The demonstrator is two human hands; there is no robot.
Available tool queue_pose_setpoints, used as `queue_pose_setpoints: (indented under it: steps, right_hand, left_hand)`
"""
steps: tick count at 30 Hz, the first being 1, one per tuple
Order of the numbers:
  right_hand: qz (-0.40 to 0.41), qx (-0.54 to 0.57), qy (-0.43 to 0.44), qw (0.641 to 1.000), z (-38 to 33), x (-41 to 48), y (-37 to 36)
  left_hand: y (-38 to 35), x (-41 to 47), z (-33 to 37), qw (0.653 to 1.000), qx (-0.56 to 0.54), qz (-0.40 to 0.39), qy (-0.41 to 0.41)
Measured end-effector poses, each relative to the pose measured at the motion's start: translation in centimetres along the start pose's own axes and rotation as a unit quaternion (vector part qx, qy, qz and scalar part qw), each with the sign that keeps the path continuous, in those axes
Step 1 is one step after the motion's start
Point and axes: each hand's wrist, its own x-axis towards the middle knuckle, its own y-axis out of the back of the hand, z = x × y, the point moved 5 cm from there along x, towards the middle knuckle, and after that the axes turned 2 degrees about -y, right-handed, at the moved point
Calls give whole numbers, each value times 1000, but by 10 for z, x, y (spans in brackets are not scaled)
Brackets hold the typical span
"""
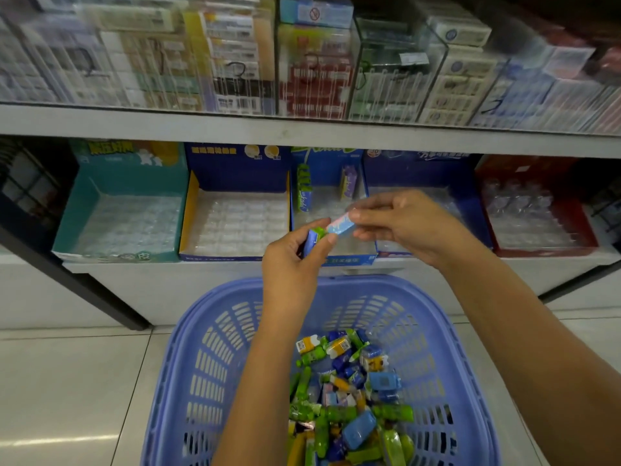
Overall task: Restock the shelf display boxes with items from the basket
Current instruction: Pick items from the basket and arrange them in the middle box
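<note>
A white shelf unit fills the view above a pale tiled floor [67,381], with a dark post [77,284] slanting down at its left. On the lower ledge [161,268] five open display boxes stand side by side: a teal box [100,196], a blue box with a yellow side [235,176], a middle blue box [349,260], a further blue box [420,173] and a red box [544,250], all lined with clear plastic trays. Two small packs [304,190] stand upright at the back of the middle box. The upper shelf board [302,129] carries blurred clear cases of cartons [312,79]. Below, a lilac slotted basket [201,338] sits on the floor against the unit, with a heap of small wrapped items [349,398] in its bottom. Above the basket, in front of the middle box, the left hand [292,264] curls around a blue-and-green pack [312,242], while the right hand [400,223] pinches a pale blue pack [341,226] between thumb and fingertips; the two packs touch.
</note>
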Motion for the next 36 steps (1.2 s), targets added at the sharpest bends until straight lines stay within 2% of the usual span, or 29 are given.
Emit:
queue_pose_setpoints:
  steps: [3, 5, 7, 12, 19, 21, 25, 30, 33, 34, 36]
  right_hand:
    - [99, -44, 71, 992, -26, 17, 8]
    - [190, -157, 99, 964, -41, 36, 15]
    - [223, -229, 99, 942, -43, 60, 17]
    - [108, -356, 98, 923, -28, 108, 8]
    - [67, -342, 110, 931, -26, 131, 15]
    - [78, -362, 114, 922, -22, 135, 13]
    - [140, -432, 161, 876, -18, 131, 6]
    - [130, -465, 147, 863, -25, 119, 0]
    - [146, -420, 182, 877, -35, 85, -9]
    - [128, -398, 185, 889, -34, 72, -14]
    - [47, -309, 160, 936, -25, 42, -26]
  left_hand:
    - [1, 1, -6, 997, -21, 62, 31]
    - [-1, 2, -12, 995, -47, 54, 75]
    - [-6, 1, -17, 992, -49, 22, 115]
    - [-7, -1, -26, 987, -46, -13, 152]
    - [-7, -1, -29, 981, -66, -35, 177]
    - [-7, -3, -30, 980, -75, -33, 183]
    - [-6, -3, -30, 973, -115, -21, 201]
    - [-4, 0, -28, 938, -256, -18, 232]
    - [-1, 2, -25, 931, -288, -20, 223]
    - [-2, 2, -24, 929, -295, -25, 222]
    - [-2, 2, -23, 930, -294, -34, 218]
